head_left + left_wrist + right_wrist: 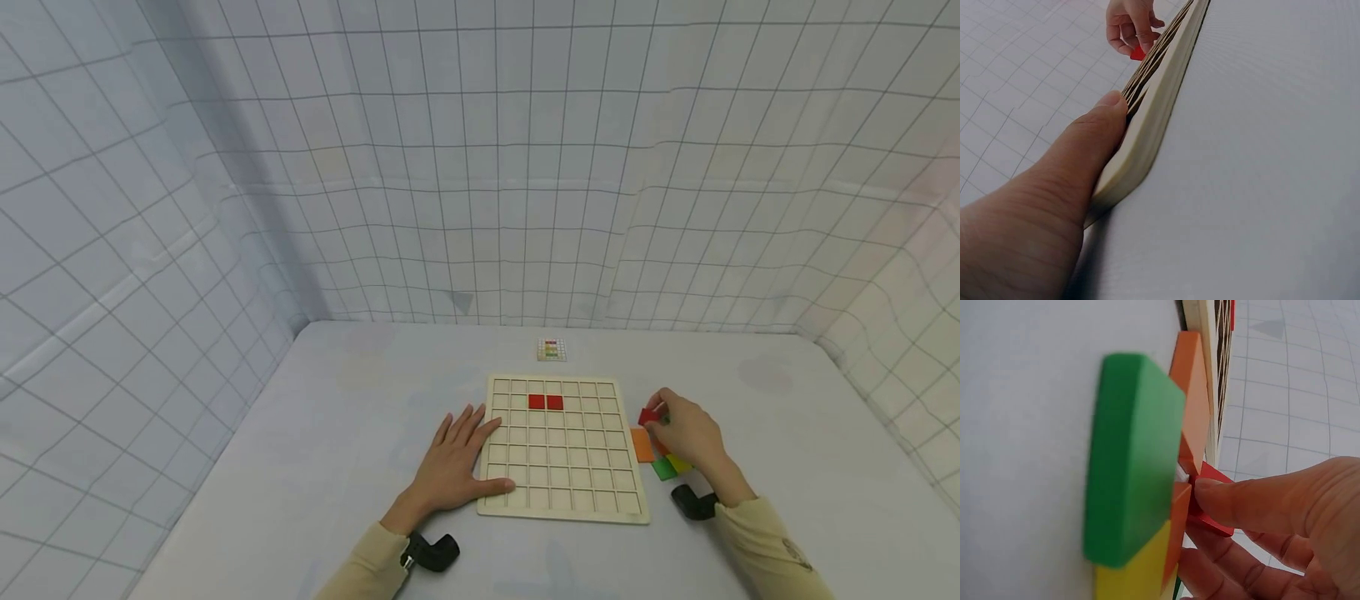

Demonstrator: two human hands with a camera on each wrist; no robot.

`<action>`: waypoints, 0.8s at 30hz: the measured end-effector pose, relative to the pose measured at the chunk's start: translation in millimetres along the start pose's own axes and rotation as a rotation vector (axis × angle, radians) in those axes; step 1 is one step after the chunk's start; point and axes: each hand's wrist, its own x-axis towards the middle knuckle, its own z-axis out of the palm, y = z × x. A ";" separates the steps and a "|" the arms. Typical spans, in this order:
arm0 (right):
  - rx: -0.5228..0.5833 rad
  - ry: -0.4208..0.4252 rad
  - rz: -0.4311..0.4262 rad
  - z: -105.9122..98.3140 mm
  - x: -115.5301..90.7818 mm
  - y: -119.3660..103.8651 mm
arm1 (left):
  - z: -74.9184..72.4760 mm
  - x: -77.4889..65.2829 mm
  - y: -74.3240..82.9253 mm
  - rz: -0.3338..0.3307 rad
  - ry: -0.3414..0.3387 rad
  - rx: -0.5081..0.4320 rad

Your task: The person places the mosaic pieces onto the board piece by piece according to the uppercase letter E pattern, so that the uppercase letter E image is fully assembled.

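Board (562,448) lies flat on the table (337,433), btwn your hands, grid side up. Done: 2 red tiles (536,402) sit side by side in neighbouring cells, 2nd row from the far edge, a bit L of centre. No other filled cells visible, tho your L hand (453,467) hides some of the L edge; its fingers are spread wide & the thumb lies over the near-L part.

R hand (686,429) is pinched narrow on a red tile (648,416), off the board's R side, so that one's not placed yet. Left to do, AFAICT: the loose stuff by that hand, i.e. an orange tile (642,446) just beside the board, a 2nd, darker orange tile (1176,512), a green tile (664,468) & a yellow tile (678,463). Can't give a full count b/c your hand covers part of the pile.

Card (552,356) beyond the far edge has red, yellowish & green bands, too small to read per cell. If that's your ref., I'd call this early on, w/ most colours yet to go in.
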 end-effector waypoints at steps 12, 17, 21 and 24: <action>0.024 0.034 -0.031 0.7 -4.3 -0.7 | -0.2 0.3 0.8 -0.009 -0.009 0.009; 0.029 0.062 -0.043 1.7 -5.2 -2.0 | 1.1 0.1 -0.1 -0.004 -0.001 0.004; 0.048 0.116 -0.077 3.6 -5.0 -3.6 | 3.8 0.2 -2.6 0.008 0.016 0.003; 0.074 0.159 -0.122 5.9 -4.7 -6.7 | 4.9 0.3 -4.0 0.012 0.023 0.006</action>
